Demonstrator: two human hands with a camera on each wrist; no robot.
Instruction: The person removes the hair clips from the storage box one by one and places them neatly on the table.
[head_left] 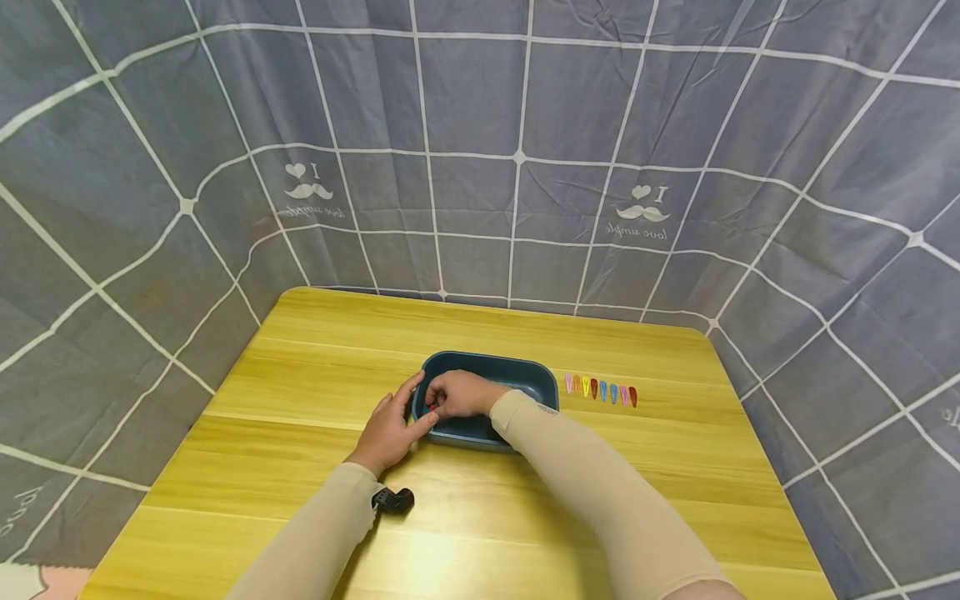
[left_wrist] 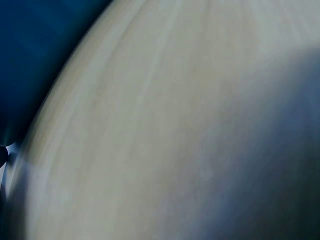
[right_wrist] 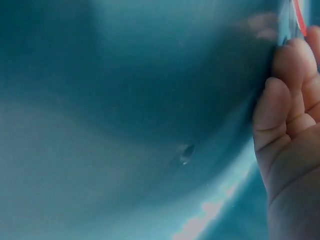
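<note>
A dark teal plastic basin (head_left: 525,379) stands in the middle of the yellow wooden table (head_left: 315,375). My right hand (head_left: 457,393) reaches over the basin's left rim with curled fingers and pinches a small red hair clip (head_left: 433,409) there. In the right wrist view the fingers (right_wrist: 292,100) lie against the basin's inner wall (right_wrist: 125,100), and the red hair clip (right_wrist: 299,15) shows at the top edge. My left hand (head_left: 392,427) lies against the basin's left end, fingers fairly straight, thumb on the near corner. The left wrist view shows only blurred table (left_wrist: 150,125) and basin (left_wrist: 30,50).
A row of several coloured hair clips (head_left: 600,390) lies on the table just right of the basin. A grey checked cloth (head_left: 480,167) hangs round the table's back and sides. A black wrist camera (head_left: 393,500) sits on the left forearm.
</note>
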